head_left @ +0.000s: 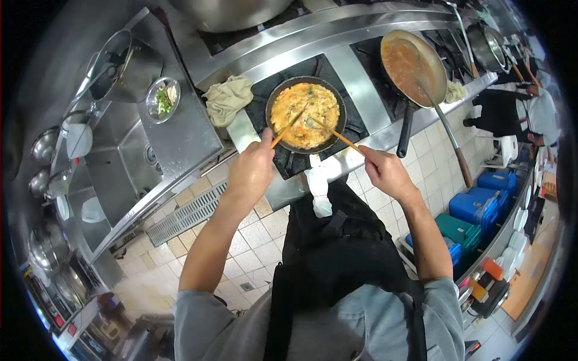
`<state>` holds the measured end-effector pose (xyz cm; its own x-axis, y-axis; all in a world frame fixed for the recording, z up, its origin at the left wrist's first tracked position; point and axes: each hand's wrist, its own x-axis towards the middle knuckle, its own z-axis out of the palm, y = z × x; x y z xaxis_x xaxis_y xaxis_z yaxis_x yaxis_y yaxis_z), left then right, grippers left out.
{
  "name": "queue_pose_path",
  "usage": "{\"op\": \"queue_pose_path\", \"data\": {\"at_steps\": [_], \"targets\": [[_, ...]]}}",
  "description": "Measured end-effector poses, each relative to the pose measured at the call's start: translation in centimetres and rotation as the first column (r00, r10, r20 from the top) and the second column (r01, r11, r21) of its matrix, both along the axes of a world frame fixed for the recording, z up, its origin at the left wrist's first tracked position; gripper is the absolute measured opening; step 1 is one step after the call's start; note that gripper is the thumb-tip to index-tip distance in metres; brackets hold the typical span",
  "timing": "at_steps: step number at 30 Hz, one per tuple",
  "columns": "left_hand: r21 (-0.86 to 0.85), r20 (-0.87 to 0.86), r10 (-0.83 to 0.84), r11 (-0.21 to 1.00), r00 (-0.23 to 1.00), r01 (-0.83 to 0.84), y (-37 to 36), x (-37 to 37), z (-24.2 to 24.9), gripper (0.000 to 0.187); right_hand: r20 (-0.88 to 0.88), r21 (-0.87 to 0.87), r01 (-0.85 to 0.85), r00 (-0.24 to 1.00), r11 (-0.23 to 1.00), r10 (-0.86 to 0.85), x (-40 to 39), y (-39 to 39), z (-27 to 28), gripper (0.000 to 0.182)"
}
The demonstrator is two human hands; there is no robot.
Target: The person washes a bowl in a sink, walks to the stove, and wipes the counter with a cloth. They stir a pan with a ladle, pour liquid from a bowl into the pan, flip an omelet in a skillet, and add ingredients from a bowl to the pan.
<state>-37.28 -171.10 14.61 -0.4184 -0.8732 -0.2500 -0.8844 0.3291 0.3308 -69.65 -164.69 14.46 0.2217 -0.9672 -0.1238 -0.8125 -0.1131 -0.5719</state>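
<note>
A dark round frying pan (344, 114) sits on the stove burner in front of me, filled with a yellow-orange egg-like mixture (304, 111) with green and red bits. My left hand (253, 167) is closed around one wooden chopstick (289, 129), whose tip is in the food. From the right, my right hand (388, 173) grips another wooden chopstick (338, 136), also dipping into the mixture. The pan's handle (318, 186), wrapped in white, points toward my body, and neither hand is on it.
Right of the pan stands a larger pan of reddish-brown sauce (409, 66) with a long ladle (448, 132) across its rim. A crumpled cloth (229, 99) lies at the left. Beyond it are a metal bowl of chopped greens (162, 101) and a sink (129, 159). Another person (512, 111) stands far right.
</note>
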Motion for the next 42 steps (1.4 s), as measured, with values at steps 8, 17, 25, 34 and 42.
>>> {"op": "queue_pose_path", "data": {"at_steps": [8,17,25,34,42], "targets": [[0.830,-0.547,0.828,0.555,-0.126,0.045,1.6,-13.6,-0.8,0.035,0.290,-0.110,0.328,0.913,0.938,-0.285,1.5,0.2,1.8,0.040],[0.806,-0.520,0.848,0.526,-0.101,0.271,2.6,-23.2,-2.3,0.024,0.318,-0.120,0.169,0.940,0.978,-0.123,-2.7,3.1,1.6,0.052],[0.786,-0.594,0.804,0.584,0.015,-0.203,-1.9,-29.8,-4.3,0.031,0.328,0.135,0.264,0.898,0.955,-0.295,-16.1,15.1,-0.2,0.045],[0.122,-0.210,0.583,0.812,0.785,-0.570,-3.7,-35.5,-10.2,0.047,0.466,0.552,0.562,0.405,0.616,-0.787,-29.9,22.5,-2.4,0.047],[-0.112,0.004,0.552,0.829,0.834,-0.548,-4.1,-34.8,-14.9,0.029,0.610,0.622,0.564,0.086,0.543,-0.788,-30.1,12.6,-2.1,0.061]]}}
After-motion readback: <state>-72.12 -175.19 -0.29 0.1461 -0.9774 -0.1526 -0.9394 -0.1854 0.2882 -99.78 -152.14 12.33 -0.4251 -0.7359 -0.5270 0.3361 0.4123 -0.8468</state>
